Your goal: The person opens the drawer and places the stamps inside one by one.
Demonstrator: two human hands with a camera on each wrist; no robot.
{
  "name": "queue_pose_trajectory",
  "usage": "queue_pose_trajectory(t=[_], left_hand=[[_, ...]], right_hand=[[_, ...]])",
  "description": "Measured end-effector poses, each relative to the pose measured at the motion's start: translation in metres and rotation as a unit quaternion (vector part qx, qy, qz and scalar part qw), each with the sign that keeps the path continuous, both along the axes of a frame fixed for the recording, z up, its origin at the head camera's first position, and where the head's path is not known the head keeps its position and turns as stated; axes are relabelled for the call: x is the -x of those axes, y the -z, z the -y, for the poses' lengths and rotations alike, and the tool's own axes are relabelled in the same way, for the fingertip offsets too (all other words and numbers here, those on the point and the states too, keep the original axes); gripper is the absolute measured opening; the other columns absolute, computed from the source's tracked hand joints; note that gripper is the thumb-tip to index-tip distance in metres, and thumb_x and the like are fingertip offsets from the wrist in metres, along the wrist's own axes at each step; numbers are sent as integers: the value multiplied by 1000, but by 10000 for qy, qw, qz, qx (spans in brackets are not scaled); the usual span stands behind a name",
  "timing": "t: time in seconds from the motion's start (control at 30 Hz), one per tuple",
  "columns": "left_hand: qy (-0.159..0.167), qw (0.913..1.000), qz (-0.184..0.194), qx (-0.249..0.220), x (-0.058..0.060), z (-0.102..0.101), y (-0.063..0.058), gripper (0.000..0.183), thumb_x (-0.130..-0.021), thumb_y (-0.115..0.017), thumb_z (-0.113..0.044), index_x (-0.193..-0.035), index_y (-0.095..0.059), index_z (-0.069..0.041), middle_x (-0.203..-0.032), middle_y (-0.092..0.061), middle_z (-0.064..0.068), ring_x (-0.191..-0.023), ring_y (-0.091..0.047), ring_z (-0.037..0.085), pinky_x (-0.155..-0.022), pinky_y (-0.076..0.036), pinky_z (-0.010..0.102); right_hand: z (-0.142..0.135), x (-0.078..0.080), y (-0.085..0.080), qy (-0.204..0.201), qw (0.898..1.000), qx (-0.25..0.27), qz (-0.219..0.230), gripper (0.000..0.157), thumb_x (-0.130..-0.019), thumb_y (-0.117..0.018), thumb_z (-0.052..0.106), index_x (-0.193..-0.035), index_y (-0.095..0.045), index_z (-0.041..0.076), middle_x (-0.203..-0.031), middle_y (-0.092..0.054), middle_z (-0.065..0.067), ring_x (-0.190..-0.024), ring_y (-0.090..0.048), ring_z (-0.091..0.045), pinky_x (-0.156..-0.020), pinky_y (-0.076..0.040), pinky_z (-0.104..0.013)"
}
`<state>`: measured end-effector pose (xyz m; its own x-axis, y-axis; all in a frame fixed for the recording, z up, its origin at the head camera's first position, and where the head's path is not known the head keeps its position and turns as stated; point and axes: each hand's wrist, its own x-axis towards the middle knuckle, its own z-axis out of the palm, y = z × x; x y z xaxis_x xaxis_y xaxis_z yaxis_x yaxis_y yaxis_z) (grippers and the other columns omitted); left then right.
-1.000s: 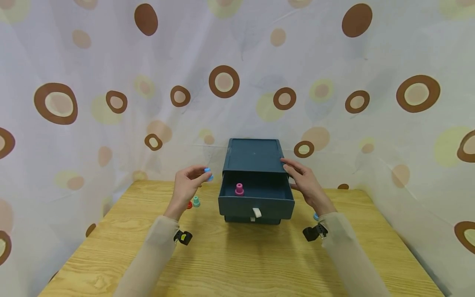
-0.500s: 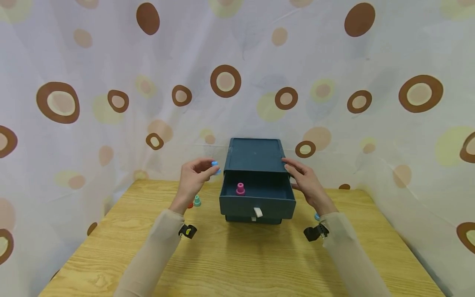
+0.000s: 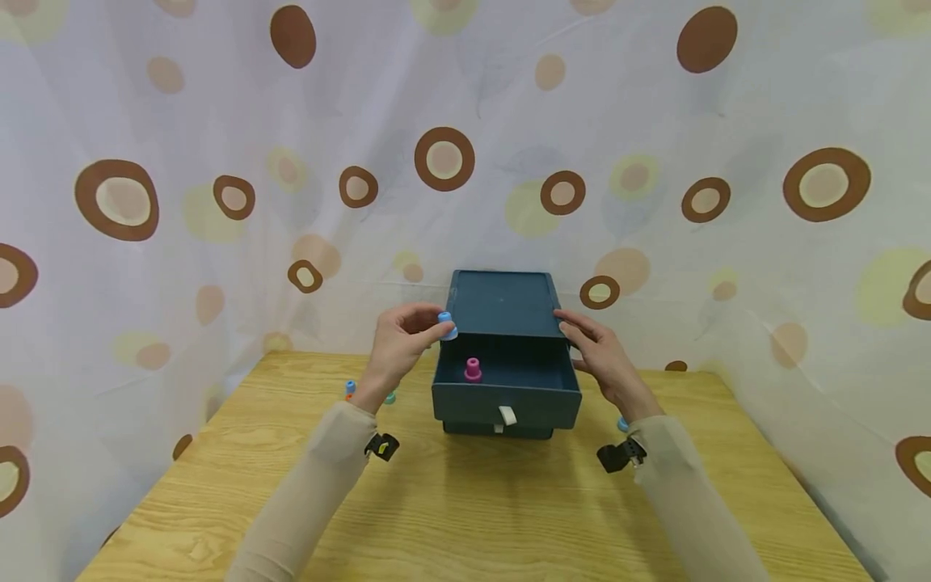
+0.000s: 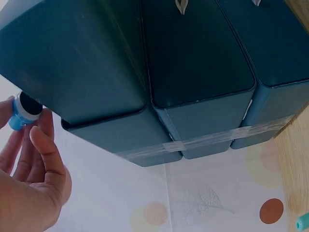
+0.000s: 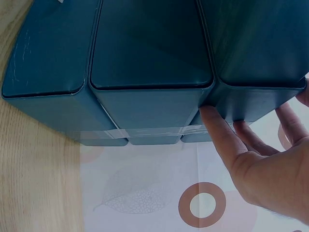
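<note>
In the head view my left hand (image 3: 398, 349) pinches a small light-blue toy stamp (image 3: 447, 326) between thumb and fingertips, close to the left edge of the drawer cabinet (image 3: 502, 301). The left wrist view shows the dark round underside of this stamp (image 4: 30, 104). The top drawer (image 3: 473, 401) is pulled out, and a magenta stamp (image 3: 473, 371) stands inside it at the left. My right hand (image 3: 607, 368) rests against the cabinet's right side, index fingertip at the top edge. In the right wrist view its extended fingers (image 5: 223, 133) touch the side wall.
On the wooden table (image 3: 465, 501), a blue stamp (image 3: 351, 387) and a teal stamp (image 3: 390, 398) stand left of the cabinet, partly behind my left forearm. Another blue piece (image 3: 622, 424) lies by my right wrist. A patterned curtain (image 3: 465, 226) hangs behind the cabinet.
My left hand has moved right with the blue stamp, up to the cabinet's left edge, uncovering a blue stamp on the table. The right hand stays at the cabinet.
</note>
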<state>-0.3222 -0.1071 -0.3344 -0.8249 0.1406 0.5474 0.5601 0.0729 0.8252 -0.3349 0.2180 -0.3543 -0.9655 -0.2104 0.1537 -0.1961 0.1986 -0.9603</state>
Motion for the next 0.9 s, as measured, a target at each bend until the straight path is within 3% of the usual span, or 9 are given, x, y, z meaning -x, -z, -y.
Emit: queue_pose_trajectory(t=[0.27,0.47,0.7,0.9], left_hand=[[380,9986,-237,279,-1,-12,-4,30,-87,-75,-10,-114,-68,3,-100,-73,14,-81,-69,14,-70,-56,28],[458,9963,-395,611,0,-18,-4,29,-88,-74,-11,-114,-69,2,-99,-74,15,-83,-71,16,-69,-56,29],[616,9962,-308,540,-2,-24,-3,29,-88,-74,-10,-113,-69,3,-101,-73,17,-85,-73,19,-75,-59,30],[606,9939,-545,745,-1,-32,-3,26,-86,-75,-9,-111,-72,0,-98,-74,16,-85,-72,22,-75,-58,27]], right_hand=[[-2,0,-1,5,10000,9,1,57,-102,-48,43,-153,-37,19,-162,-23,-11,-150,-19,-36,-113,-29,-62],[-1,0,0,-10,10000,36,-3,58,-102,-48,43,-153,-37,17,-162,-23,-11,-150,-18,-37,-112,-29,-63],[0,0,2,-15,10000,30,10,58,-102,-48,44,-153,-37,18,-162,-23,-11,-150,-19,-37,-113,-29,-62],[1,1,2,34,10000,30,-15,59,-102,-48,45,-152,-37,16,-162,-24,-12,-149,-19,-38,-112,-30,-62]])
